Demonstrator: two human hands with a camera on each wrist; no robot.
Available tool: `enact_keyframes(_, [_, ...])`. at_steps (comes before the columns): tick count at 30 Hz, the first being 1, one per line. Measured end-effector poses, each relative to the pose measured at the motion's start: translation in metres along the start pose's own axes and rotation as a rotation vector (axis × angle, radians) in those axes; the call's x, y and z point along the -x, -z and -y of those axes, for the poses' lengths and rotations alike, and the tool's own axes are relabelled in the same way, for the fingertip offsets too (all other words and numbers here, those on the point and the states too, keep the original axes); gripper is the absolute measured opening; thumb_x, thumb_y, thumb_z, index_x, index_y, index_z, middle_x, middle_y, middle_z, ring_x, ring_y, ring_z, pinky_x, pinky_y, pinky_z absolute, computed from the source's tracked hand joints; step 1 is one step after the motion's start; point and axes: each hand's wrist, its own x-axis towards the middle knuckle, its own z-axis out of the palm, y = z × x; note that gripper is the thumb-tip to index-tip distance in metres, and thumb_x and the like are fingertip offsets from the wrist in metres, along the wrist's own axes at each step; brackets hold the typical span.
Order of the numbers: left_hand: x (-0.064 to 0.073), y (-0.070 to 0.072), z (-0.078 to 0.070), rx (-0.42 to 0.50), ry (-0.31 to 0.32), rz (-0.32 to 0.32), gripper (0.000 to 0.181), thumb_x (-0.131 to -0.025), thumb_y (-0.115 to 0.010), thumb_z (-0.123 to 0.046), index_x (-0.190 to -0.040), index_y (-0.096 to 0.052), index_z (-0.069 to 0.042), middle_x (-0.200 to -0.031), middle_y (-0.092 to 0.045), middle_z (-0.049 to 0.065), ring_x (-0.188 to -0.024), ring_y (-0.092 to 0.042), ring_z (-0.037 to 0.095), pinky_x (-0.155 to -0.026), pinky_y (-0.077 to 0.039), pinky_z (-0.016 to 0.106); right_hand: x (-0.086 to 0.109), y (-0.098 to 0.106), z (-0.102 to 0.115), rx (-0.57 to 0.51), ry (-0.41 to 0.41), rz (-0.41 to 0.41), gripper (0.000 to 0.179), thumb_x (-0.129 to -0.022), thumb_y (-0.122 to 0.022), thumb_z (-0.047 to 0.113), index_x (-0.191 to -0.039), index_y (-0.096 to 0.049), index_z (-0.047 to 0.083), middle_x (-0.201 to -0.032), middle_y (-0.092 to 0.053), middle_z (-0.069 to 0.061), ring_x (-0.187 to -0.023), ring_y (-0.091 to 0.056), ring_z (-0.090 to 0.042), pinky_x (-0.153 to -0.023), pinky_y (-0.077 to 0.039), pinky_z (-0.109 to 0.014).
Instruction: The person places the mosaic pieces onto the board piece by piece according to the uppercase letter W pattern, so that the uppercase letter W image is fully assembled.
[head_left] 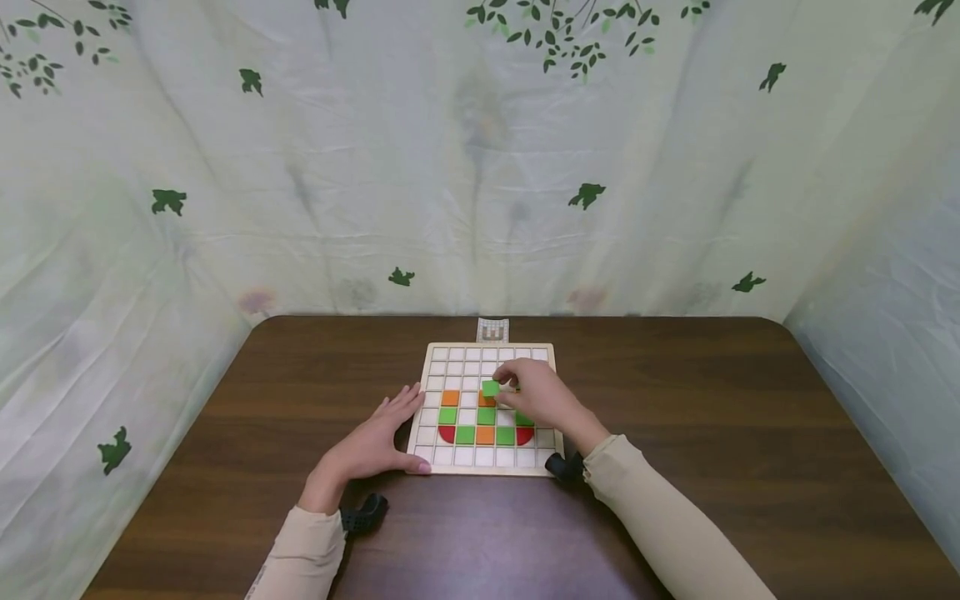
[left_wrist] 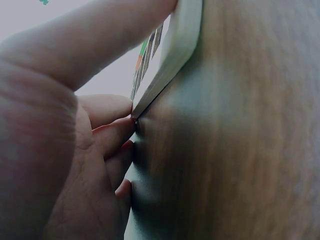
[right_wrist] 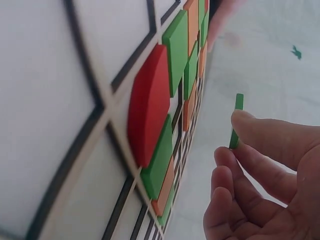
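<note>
A square, light-rimmed grid board (head_left: 487, 475) lies on the table in front of me. My right hand (head_left: 546, 398) pinches a green square tile (right_wrist: 239, 102) between thumb and fingertips, raised off the board. In the head view this tile overlaps an orange tile (head_left: 487, 400) in the middle of the grid. Other green tiles (head_left: 465, 435), orange tiles and two rounded red tiles (head_left: 447, 433) are set in the cells, some partly hidden by the right hand. My left hand (head_left: 371, 446) rests along the board's left edge, fingers extended, thumb at the near left corner.
A small printed card (head_left: 492, 331) lies just behind the board at the table's back edge. The dark brown wooden table (head_left: 712, 417) reaches out to both sides. Pale curtains (head_left: 375, 183) with leaf prints hang behind and beside it. Each wrist wears a black device (head_left: 364, 514).
</note>
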Motion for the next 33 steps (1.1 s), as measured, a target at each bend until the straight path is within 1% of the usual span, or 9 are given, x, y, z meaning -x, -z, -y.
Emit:
enact_keyframes(11, [-0.001,0.000,0.000,0.003,0.013,0.004,0.117,-0.072,-0.087,-0.051,-0.159,-0.025,-0.003,-0.168,-0.015,0.011,-0.154,-0.007,0.032,-0.124,-0.007,0.053,-0.020,-0.010,0.008,-0.033,-0.030,0.023,0.023,-0.090,-0.075,0.016,-0.111,-0.074,0.007,-0.102,-0.072,-0.002,-0.091,-0.064,-0.016,-0.082,-0.055,-0.033])
enact_keyframes(17, [-0.001,0.001,0.000,0.011,0.006,0.001,0.117,-0.072,-0.087,-0.051,-0.159,-0.024,-0.003,-0.167,-0.015,0.011,-0.154,-0.007,0.032,-0.123,-0.007,0.053,-0.029,-0.016,0.010,-0.029,-0.008,0.016,0.022,-0.090,-0.075,0.015,-0.110,-0.073,0.007,-0.098,-0.071,-0.001,-0.088,-0.063,-0.014,-0.079,-0.054,-0.030])
enact_keyframes(23, [-0.001,0.000,0.000,0.008,0.003,0.000,0.118,-0.072,-0.087,-0.052,-0.159,-0.024,-0.003,-0.167,-0.015,0.011,-0.154,-0.007,0.032,-0.123,-0.007,0.053,-0.038,-0.020,0.013,-0.020,-0.011,0.026,0.022,-0.089,-0.075,0.014,-0.110,-0.073,0.005,-0.097,-0.071,-0.002,-0.085,-0.062,-0.013,-0.076,-0.053,-0.028])
enact_keyframes(33, [-0.001,0.000,0.000,0.010,-0.012,-0.001,0.117,-0.073,-0.088,-0.050,-0.159,-0.024,-0.003,-0.167,-0.015,0.011,-0.154,-0.008,0.032,-0.123,-0.007,0.053,-0.052,-0.026,0.017,-0.014,-0.008,0.019,0.023,-0.088,-0.077,0.016,-0.108,-0.074,0.004,-0.096,-0.072,-0.003,-0.088,-0.065,-0.015,-0.079,-0.054,-0.028])
